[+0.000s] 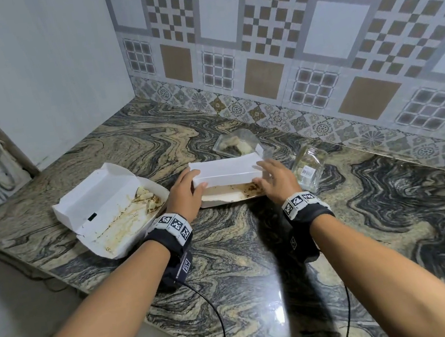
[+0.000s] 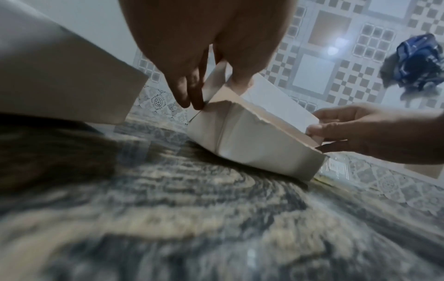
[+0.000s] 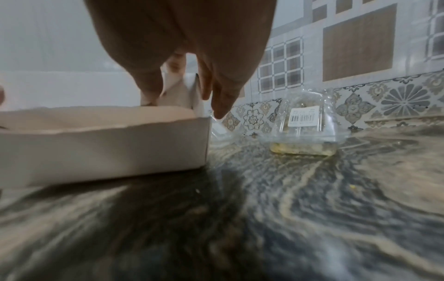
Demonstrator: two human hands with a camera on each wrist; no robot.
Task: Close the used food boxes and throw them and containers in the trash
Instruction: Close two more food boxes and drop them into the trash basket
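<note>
A white food box (image 1: pixel 230 195) with food stains stands mid-counter, its lid (image 1: pixel 227 173) half lowered over it. My left hand (image 1: pixel 196 178) pinches the lid's left end, thumb in front and fingers behind. At the lid's right end my right hand (image 1: pixel 265 173) holds it the same way. The left wrist view shows the box (image 2: pixel 252 144), my left hand (image 2: pixel 206 89) on the lid's corner flap and my right hand (image 2: pixel 319 131) at the far end. A second white box (image 1: pixel 111 207) lies fully open to the left with scraps inside. Two clear plastic containers lie nearby: one (image 1: pixel 236 142) behind, one labelled (image 1: pixel 309 167) to the right.
The marble counter (image 1: pixel 253 248) ends at a white wall (image 1: pixel 50 77) on the left and a tiled backsplash (image 1: pixel 286 62) behind. Its front-left edge (image 1: pixel 60 275) runs just below the open box. Thin black cables hang from both wristbands.
</note>
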